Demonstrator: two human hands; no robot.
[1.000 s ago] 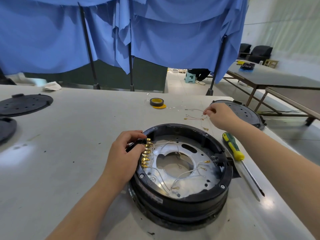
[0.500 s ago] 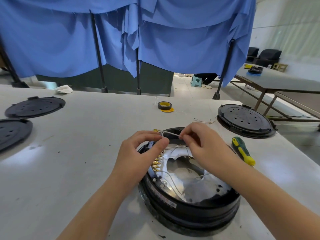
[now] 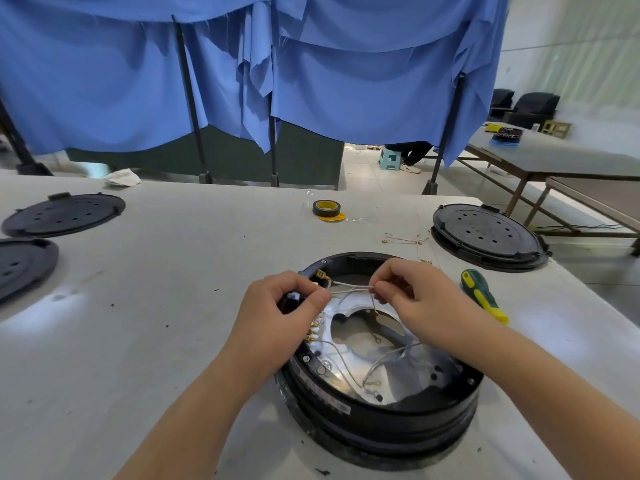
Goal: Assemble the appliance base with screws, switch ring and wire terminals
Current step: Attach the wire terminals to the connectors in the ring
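Observation:
The round black appliance base [image 3: 388, 420] lies on the grey table in front of me, its silver inner plate [image 3: 401, 382] crossed by thin white wires. My left hand [image 3: 277, 320] grips the base's upper-left rim beside a row of brass terminals [image 3: 313, 329]. My right hand [image 3: 415, 299] pinches a white wire [image 3: 349, 289] whose brass terminal [image 3: 323, 276] points at the rim near my left fingers. Another end of the wire hangs down below my right fingers.
A green and yellow screwdriver [image 3: 483, 296] lies right of the base. Spare terminal wires [image 3: 405, 239] and a tape roll [image 3: 326, 207] lie further back. Black round covers sit at the right [image 3: 488, 235] and far left [image 3: 64, 213]. Blue curtains hang behind.
My right hand fetched a wire from the loose ones at the back right and brought it over the base. The wire's terminal now sits close to the rim by my left hand.

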